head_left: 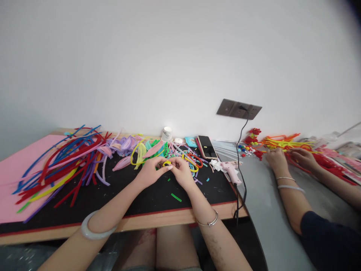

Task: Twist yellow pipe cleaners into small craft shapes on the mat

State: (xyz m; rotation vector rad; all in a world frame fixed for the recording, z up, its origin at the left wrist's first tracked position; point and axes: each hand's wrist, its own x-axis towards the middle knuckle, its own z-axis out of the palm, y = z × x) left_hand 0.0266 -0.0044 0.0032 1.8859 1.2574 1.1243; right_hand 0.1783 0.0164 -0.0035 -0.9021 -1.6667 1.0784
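Both my hands meet over the black mat [124, 195], fingertips close together around a small yellow piece [167, 163] with a dark spot on it. My left hand [152, 171] pinches it from the left, and my right hand [180, 171] holds it from the right. Just behind my fingers lie colorful fuzzy stems, among them a yellow loop [136, 153] and a pink bundle [153, 149]. A short green piece [176, 197] rests on the mat in front of my right hand.
Left are red and blue stems [84, 146] on pink sheet [17, 169]. A paper cup [167, 134], phone [207, 147] and pink glue gun [231, 171] with a hanging cord stand behind and right. Another person's hands [278, 160] work at the grey table [262, 195].
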